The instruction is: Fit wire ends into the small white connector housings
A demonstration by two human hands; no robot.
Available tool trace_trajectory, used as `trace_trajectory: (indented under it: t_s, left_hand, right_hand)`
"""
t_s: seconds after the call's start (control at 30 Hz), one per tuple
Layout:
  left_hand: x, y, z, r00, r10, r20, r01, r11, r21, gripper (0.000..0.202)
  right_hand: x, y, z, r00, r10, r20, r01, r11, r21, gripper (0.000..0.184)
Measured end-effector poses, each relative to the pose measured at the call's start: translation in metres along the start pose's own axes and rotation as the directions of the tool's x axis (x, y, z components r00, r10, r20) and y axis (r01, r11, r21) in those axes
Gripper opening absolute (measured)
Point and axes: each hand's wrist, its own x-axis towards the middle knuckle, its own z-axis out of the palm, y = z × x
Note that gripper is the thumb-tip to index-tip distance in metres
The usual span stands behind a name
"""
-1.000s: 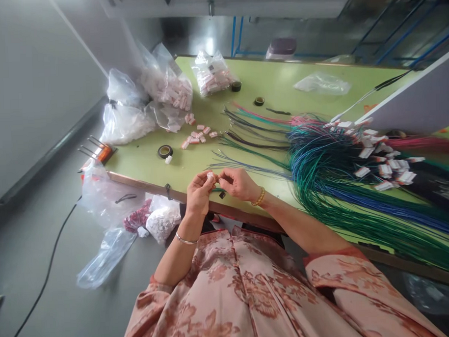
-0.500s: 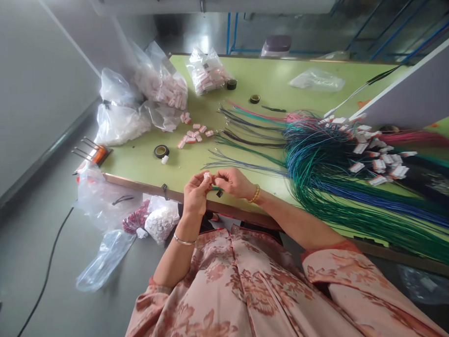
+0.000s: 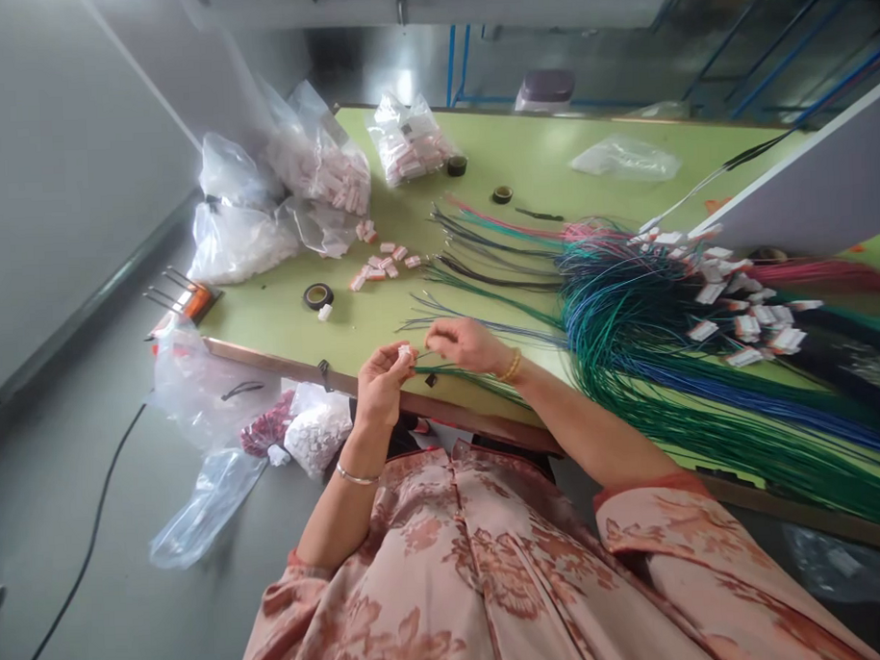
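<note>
Right hand (image 3: 473, 347) withdrew; left hand (image 3: 379, 388) holds connector (image 3: 404, 351)

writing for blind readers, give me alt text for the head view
A person's left hand pinches a small white connector above the near edge of a green table, the right hand close beside it. Long green, blue and pink wires spread to the right; clear bags sit at the back left.
</note>
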Motion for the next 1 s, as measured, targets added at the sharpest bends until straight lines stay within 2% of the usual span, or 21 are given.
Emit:
trace_trajectory:
  t_s: [0.07,0.13,0.3,0.4,0.53,0.63,0.8,0.9,1.0]
  left_hand:
    - [0.001,0.004,-0.005,1.000,-0.010,0.015,0.010,1.000,0.010,0.039]
    - [0.002,0.005,-0.009,0.999,-0.025,0.033,0.025,0.999,0.023,0.038]
    - [0.002,-0.001,-0.009,0.997,-0.057,0.049,0.056,0.998,0.003,0.039]
    - [0.001,-0.003,-0.009,0.996,-0.063,0.057,0.064,0.998,-0.002,0.040]
    - [0.000,-0.003,-0.010,0.996,-0.059,0.066,0.059,0.998,-0.001,0.039]
    - [0.000,-0.003,-0.009,0.996,-0.052,0.067,0.053,0.999,-0.013,0.037]
    - [0.000,-0.006,-0.003,0.997,-0.037,0.069,0.042,0.997,-0.062,0.033]
    - [0.001,-0.007,0.000,0.997,-0.027,0.070,0.034,0.995,-0.098,0.032]
    - [0.002,-0.007,0.003,0.996,-0.024,0.085,0.035,0.991,-0.132,0.030]
  right_hand:
    - [0.009,0.011,-0.013,0.994,0.062,-0.089,-0.069,0.995,-0.075,0.022]
    - [0.017,0.020,-0.020,0.987,0.110,-0.115,-0.132,0.969,-0.210,0.016]
    - [0.031,0.021,-0.007,0.986,0.163,-0.036,-0.160,0.855,-0.494,0.014]
    - [0.036,0.016,0.004,0.982,0.188,-0.002,-0.155,0.806,-0.571,0.018]
    - [0.039,0.014,0.007,0.988,0.147,0.057,-0.078,0.768,-0.635,0.020]
    - [0.039,0.013,0.003,0.992,0.088,0.087,-0.026,0.838,-0.546,0.019]
    - [0.039,0.009,0.002,0.998,-0.026,0.050,0.034,0.982,-0.187,0.011]
    - [0.035,0.005,0.004,0.998,-0.068,-0.018,0.068,0.998,-0.001,0.011]
    - [0.025,0.000,0.003,0.994,-0.075,-0.073,0.082,0.992,0.094,0.014]
